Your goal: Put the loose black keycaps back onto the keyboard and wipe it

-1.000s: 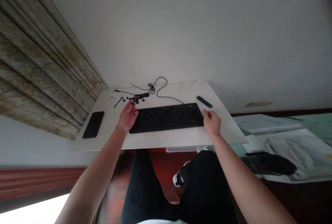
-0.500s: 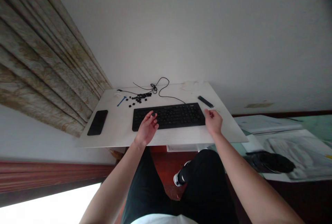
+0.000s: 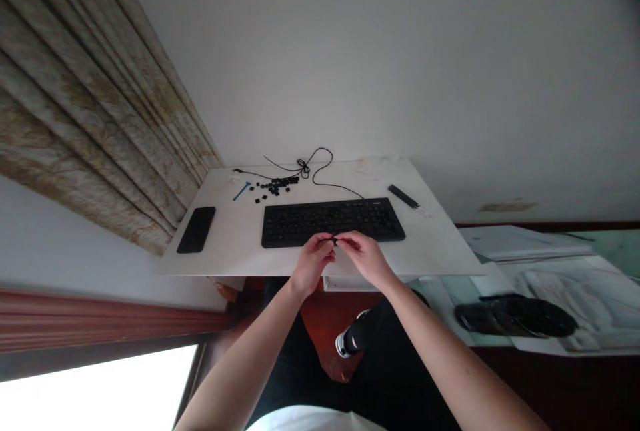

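Note:
My left hand is closed in a pinch on a small black keycap, just above the front edge of the black keyboard. Fingertips of my right hand meet the same keycap from the other side, also pinched. Most of the keycap is covered by fingers. Behind the keyboard's left half lies a loose heap of black keycaps, with a few scattered apart. A thin blue tool rests left of the heap.
A black phone lies at the table's left side. The keyboard cable is bundled near the wall. At the right sits a dark narrow strip beside a small clear piece. A low glass surface with a black bag stands right of the white table.
My right hand has come left from the keyboard's right end to meet my left hand. The left hand has moved right and slightly down with the keycap. The view has shifted a little.

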Demonstrator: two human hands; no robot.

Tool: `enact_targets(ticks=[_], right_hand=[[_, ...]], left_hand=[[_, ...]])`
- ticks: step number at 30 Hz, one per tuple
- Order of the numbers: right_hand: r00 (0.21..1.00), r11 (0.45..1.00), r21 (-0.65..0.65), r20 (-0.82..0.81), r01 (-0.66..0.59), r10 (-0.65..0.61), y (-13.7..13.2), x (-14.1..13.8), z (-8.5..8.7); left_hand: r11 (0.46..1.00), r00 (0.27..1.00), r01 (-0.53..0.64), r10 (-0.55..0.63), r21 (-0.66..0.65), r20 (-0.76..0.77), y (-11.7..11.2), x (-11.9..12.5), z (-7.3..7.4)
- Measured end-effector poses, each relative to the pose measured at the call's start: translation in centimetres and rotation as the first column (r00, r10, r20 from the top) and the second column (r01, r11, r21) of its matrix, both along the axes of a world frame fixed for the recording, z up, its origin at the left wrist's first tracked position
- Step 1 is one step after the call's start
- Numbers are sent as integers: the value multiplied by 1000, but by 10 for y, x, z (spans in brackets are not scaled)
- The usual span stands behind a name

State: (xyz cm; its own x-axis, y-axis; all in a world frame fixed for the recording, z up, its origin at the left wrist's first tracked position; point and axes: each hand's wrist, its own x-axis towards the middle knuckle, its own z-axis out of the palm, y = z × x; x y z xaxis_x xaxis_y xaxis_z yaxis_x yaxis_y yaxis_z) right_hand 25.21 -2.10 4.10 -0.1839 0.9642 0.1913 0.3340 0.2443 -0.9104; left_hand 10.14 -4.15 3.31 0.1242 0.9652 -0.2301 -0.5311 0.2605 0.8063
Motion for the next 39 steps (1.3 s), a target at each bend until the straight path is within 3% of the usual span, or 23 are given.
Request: enact_targets(ticks=[4, 6, 7, 9, 12, 13, 15, 19, 24, 30, 39], right_hand=[[997, 999, -20, 68, -35, 36, 12, -3, 8], [993, 998, -25, 101, -55, 57, 19, -9, 13], [992, 998, -34, 109, -60, 63, 23, -12, 15], [990, 995, -68, 119, -68, 76, 32, -21, 18], [978, 983, -131, 153, -125, 144, 49, -36, 18], [969, 978, -146, 173, -149, 174, 55, -42, 17], [951, 970, -158, 223, -184, 216, 68, -57, 16], [902, 967, -141, 352, -212, 249, 93, -89, 13], [834, 957, -153, 468, -249, 292, 112, -117, 10], [745, 942, -198, 577, -272, 336, 117, -124, 5], [748, 941, -285, 580, -184, 322, 129, -135, 9]], left_hand=[[993, 980, 40, -18, 111, -197, 8, -13, -4], [972, 906, 45, 56, 229, -419, 15, -30, -7], [949, 826, 50, 136, 310, -547, 19, -42, -8], [858, 560, 74, 386, 508, -733, 28, -72, -10], [748, 196, 108, 630, 655, -752, 36, -118, -17], [737, 122, 116, 654, 666, -746, 37, -130, -20], [737, 52, 132, 663, 663, -747, 38, -145, -27], [752, 62, 142, 643, 644, -763, 39, -149, -38], [765, 111, 127, 621, 631, -776, 43, -148, -42], [779, 158, 122, 597, 615, -787, 44, -150, -41], [798, 227, 73, 571, 598, -789, 45, -152, -39]])
